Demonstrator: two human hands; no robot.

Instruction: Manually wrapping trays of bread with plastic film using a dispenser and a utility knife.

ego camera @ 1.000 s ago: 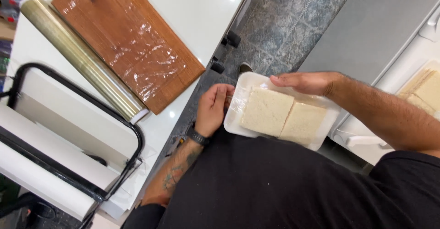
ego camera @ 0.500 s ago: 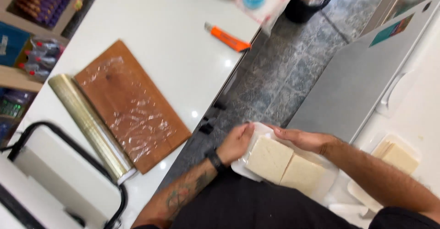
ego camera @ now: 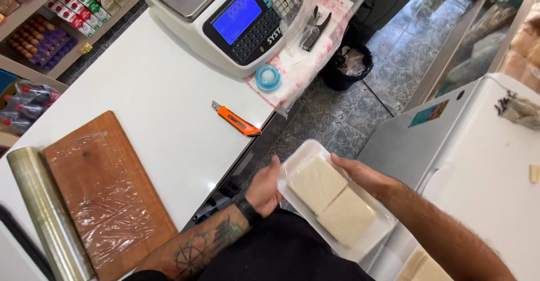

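A white counter (ego camera: 152,107) stands over grey marbled floor tiles (ego camera: 349,118), brightly lit.

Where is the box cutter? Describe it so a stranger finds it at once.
Start at the white counter with the weighing scale. Below the scale, near the counter's front edge, lies the box cutter. It is the only slim orange thing there, beside a round blue tape roll.

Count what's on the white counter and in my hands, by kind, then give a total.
Foam tray: 1
Cheese blocks: 2
Orange box cutter: 1
Wooden board: 1
Plastic wrap roll: 1
Scale: 1
Blue tape roll: 1
Total: 8
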